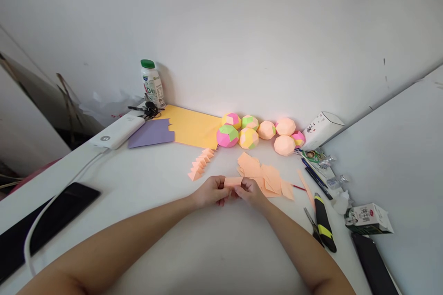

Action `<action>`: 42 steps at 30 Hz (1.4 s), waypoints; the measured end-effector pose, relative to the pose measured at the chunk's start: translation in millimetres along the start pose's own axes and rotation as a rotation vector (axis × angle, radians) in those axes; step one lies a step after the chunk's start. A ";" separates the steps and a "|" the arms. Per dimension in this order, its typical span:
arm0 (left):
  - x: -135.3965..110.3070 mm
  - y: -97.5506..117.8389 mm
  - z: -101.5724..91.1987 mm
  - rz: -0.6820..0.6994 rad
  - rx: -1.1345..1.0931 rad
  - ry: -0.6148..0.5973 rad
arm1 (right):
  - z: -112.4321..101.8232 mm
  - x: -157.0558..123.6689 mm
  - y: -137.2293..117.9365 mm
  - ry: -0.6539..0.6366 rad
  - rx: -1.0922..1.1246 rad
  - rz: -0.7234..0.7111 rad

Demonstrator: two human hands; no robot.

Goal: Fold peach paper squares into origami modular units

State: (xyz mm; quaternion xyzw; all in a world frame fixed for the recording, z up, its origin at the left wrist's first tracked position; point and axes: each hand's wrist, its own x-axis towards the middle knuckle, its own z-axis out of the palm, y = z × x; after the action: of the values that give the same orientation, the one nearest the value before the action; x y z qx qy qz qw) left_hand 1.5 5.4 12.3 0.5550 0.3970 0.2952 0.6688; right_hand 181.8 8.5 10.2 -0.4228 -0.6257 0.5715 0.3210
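Between my two hands is a small folded piece of peach paper [233,181], held just above the white table. My left hand [212,191] pinches its left end, with the fingers curled behind it. At the right end, my right hand [252,191] grips it between thumb and fingers. A row of folded peach paper units [201,164] lies beyond my left hand. Loose peach paper pieces [272,179] are spread behind and beside my right hand. Farther back sit several paper balls [249,138] in pink, green, yellow and peach.
Yellow paper [197,126] and purple paper [150,132] lie at the back left, near a bottle [152,85], keys [150,109] and a white power strip [119,132]. Rightward are a utility knife [324,223], scissors [314,227], pens [317,179] and a milk carton [368,219].
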 end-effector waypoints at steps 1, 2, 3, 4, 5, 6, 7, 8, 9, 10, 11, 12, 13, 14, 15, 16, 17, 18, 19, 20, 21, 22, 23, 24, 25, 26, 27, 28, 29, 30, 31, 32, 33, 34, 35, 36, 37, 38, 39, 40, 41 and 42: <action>-0.1 0.1 0.3 0.001 0.000 0.002 | -0.6 0.2 1.5 0.004 0.008 -0.005; -0.1 0.1 0.4 0.003 -0.004 0.004 | -1.2 0.5 3.0 0.009 0.018 -0.013; 0.1 -0.1 0.3 0.006 -0.013 0.009 | -1.8 0.7 4.3 0.014 0.027 -0.022; 0.3 -0.5 0.1 0.009 -0.027 0.016 | -2.4 1.0 5.3 0.022 0.037 -0.030; 0.6 -1.1 -0.4 0.013 -0.043 0.023 | -2.8 1.2 5.9 0.033 0.046 -0.037; 1.0 -1.9 -0.9 0.017 -0.060 0.029 | -3.1 1.3 6.1 0.048 0.054 -0.042; 1.4 -2.5 -1.6 0.024 -0.078 0.034 | -3.3 1.4 6.0 0.061 0.061 -0.045; 1.7 -3.1 -2.3 0.031 -0.093 0.039 | -3.5 1.5 5.5 0.074 0.068 -0.047; 1.9 -3.3 -3.0 0.038 -0.108 0.045 | -3.6 1.6 4.9 0.084 0.075 -0.048; 2.0 -3.4 -3.7 0.046 -0.123 0.051 | -3.8 1.7 4.2 0.092 0.082 -0.053; 2.0 -3.2 -4.2 0.052 -0.139 0.057 | -3.9 1.7 3.6 0.098 0.091 -0.059; 2.0 -2.8 -4.6 0.058 -0.159 0.063 | -4.0 1.8 3.1 0.104 0.101 -0.066; 1.9 -2.4 -4.8 0.063 -0.178 0.064 | -4.1 1.8 3.0 0.107 0.110 -0.072; 2.0 -2.1 -4.8 0.068 -0.194 0.061 | -4.1 1.8 3.0 0.110 0.116 -0.073; 2.1 -1.9 -4.7 0.074 -0.204 0.054 | -4.0 1.8 3.2 0.110 0.119 -0.070; 2.3 -2.0 -4.5 0.077 -0.204 0.044 | -3.9 1.8 3.6 0.108 0.116 -0.064; 2.6 -2.2 -4.2 0.080 -0.196 0.037 | -3.6 1.6 3.8 0.102 0.111 -0.058; 3.0 -2.7 -4.0 0.080 -0.182 0.034 | -3.3 1.4 3.9 0.095 0.104 -0.053; 3.3 -3.2 -3.8 0.078 -0.166 0.032 | -3.0 1.2 3.8 0.091 0.097 -0.051; 3.7 -3.8 -3.7 0.075 -0.153 0.032 | -2.7 0.9 3.3 0.088 0.092 -0.050; 3.9 -4.3 -3.8 0.072 -0.145 0.030 | -2.4 0.7 2.6 0.088 0.087 -0.049; 4.1 -4.8 -3.9 0.070 -0.141 0.025 | -2.3 0.4 1.6 0.092 0.083 -0.047; 4.2 -5.1 -4.0 0.069 -0.140 0.018 | -2.2 0.3 0.6 0.098 0.079 -0.047; 4.2 -5.4 -4.1 0.070 -0.141 0.010 | -2.3 0.3 -0.3 0.105 0.077 -0.047; 4.2 -5.6 -4.2 0.073 -0.141 0.005 | -2.5 0.4 -0.8 0.109 0.077 -0.049; 4.1 -5.8 -4.2 0.077 -0.140 0.005 | -2.8 0.7 -0.9 0.111 0.081 -0.051; 4.0 -6.0 -4.1 0.083 -0.140 0.008 | -3.2 1.2 -0.5 0.111 0.087 -0.051; 3.9 -6.2 -4.0 0.089 -0.141 0.014 | -3.7 1.7 0.5 0.109 0.096 -0.050; 3.9 -6.3 -3.9 0.095 -0.144 0.022 | -4.2 2.3 1.9 0.107 0.107 -0.048; 3.9 -6.4 -3.8 0.102 -0.148 0.027 | -4.8 2.8 3.6 0.104 0.119 -0.046; 3.8 -6.5 -3.7 0.110 -0.153 0.031 | -5.3 3.3 5.5 0.101 0.132 -0.044; 3.8 -6.5 -3.7 0.118 -0.159 0.034 | -5.8 3.7 7.2 0.098 0.146 -0.044; 3.8 -6.6 -3.7 0.125 -0.164 0.038 | -6.3 3.9 8.8 0.095 0.159 -0.043; 3.9 -6.7 -3.8 0.132 -0.170 0.042 | -6.6 4.1 9.9 0.092 0.171 -0.042; 3.9 -6.9 -3.9 0.138 -0.175 0.045 | -6.9 4.1 10.7 0.088 0.179 -0.041; 4.0 -7.3 -4.0 0.143 -0.181 0.049 | -7.1 4.1 11.0 0.085 0.184 -0.039; 4.1 -7.7 -4.1 0.147 -0.188 0.054 | -7.1 4.1 10.9 0.085 0.183 -0.037; 4.3 -8.1 -4.2 0.149 -0.194 0.057 | -7.0 4.1 10.5 0.088 0.177 -0.033; 4.4 -8.5 -4.3 0.149 -0.198 0.060 | -6.8 4.2 9.9 0.095 0.168 -0.028; 4.5 -8.7 -4.3 0.146 -0.202 0.064 | -6.5 4.3 9.2 0.105 0.156 -0.021; 4.5 -8.7 -4.2 0.141 -0.205 0.067 | -6.1 4.4 8.5 0.116 0.144 -0.015; 4.4 -8.4 -4.1 0.135 -0.206 0.070 | -5.6 4.5 7.8 0.126 0.134 -0.011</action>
State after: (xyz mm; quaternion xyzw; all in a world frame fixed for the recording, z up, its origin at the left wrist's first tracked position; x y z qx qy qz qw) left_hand -0.1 9.4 2.9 0.4983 0.3494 0.3979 0.6865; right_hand 186.0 14.9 2.9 -0.4321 -0.5668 0.5826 0.3906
